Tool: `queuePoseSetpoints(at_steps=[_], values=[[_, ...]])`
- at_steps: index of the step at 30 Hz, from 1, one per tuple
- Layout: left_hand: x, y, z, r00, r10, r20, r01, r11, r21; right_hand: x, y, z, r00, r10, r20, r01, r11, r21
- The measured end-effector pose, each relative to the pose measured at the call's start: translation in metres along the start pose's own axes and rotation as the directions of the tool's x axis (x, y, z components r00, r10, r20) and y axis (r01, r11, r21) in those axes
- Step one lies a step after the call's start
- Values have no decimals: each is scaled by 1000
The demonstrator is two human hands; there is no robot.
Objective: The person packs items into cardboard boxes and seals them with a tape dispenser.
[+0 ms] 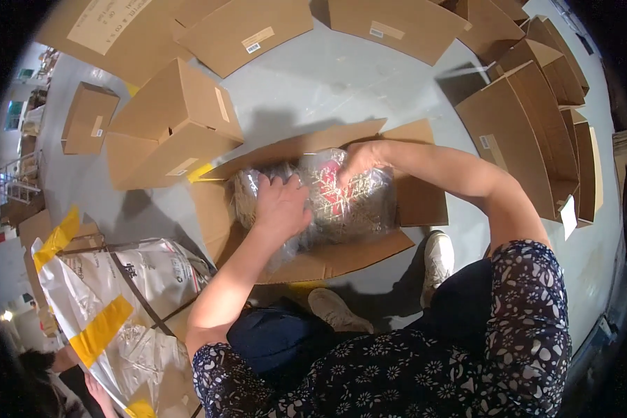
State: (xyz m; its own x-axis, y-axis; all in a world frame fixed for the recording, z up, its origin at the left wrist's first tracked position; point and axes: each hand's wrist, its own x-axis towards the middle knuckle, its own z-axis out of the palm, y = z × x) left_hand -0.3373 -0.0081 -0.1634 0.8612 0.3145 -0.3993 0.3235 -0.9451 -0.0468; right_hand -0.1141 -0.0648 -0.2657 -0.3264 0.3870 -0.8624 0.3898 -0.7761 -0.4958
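grey flr [341,76]: lh [283,207], rh [361,160] on bags [352,212]

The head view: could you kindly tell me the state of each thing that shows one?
Middle carton: open, flaps spread.
Clear-wrapped goods: inside the carton.
Left hand: touching the goods.
Right hand: touching the goods.
White package: wrapped, taped, strapped.
Right-side cartons: open-topped.

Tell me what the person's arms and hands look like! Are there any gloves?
No gloves: the left hand and right hand are bare. The forearms are bare too, with no watch showing. Above them are dark fabric sleeves with a white flowery print.
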Motion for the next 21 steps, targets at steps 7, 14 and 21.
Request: queuePoseSetpoints(at_steps=[7,14,21], values=[[-1,-1,-3,1000,-20,-11,19,998,-58,-18,-24,4,972,-172,-158,93,905,-415],[10,-3,-5,987,-34,157,27,998,48,-58,-60,84,626,-534,-568,-245,556,-794],[3,-5,-5,997,-14,74,16,999,-29,-1,-44,93,668,-704,-243,665,710,-232]])
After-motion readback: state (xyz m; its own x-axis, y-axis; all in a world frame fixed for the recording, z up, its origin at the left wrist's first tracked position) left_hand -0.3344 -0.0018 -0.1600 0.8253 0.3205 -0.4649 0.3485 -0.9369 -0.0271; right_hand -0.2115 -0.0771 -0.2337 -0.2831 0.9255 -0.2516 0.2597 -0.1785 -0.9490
